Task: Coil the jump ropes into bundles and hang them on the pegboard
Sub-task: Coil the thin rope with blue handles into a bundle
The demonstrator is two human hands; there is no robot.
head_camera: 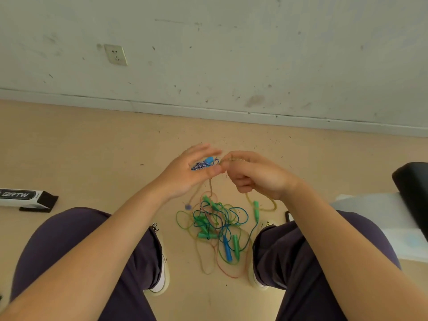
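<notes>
A tangle of jump ropes [217, 225] lies on the floor between my feet, with green and blue cords, green handles and one blue handle [227, 250]. My left hand [190, 174] is raised above it and holds a blue handle with blue-and-white braided rope [203, 164] under its thumb, fingers mostly straight. My right hand [252, 174] is next to it, fingers curled, pinching a tan rope [234, 159] that hangs down toward the pile. The two hands almost touch at their fingertips.
A black and white box [25, 198] lies on the floor at left. A black seat edge [414, 188] and white sheets are at right. My knees flank the pile. A wall with a socket [115, 54] stands ahead. No pegboard is visible.
</notes>
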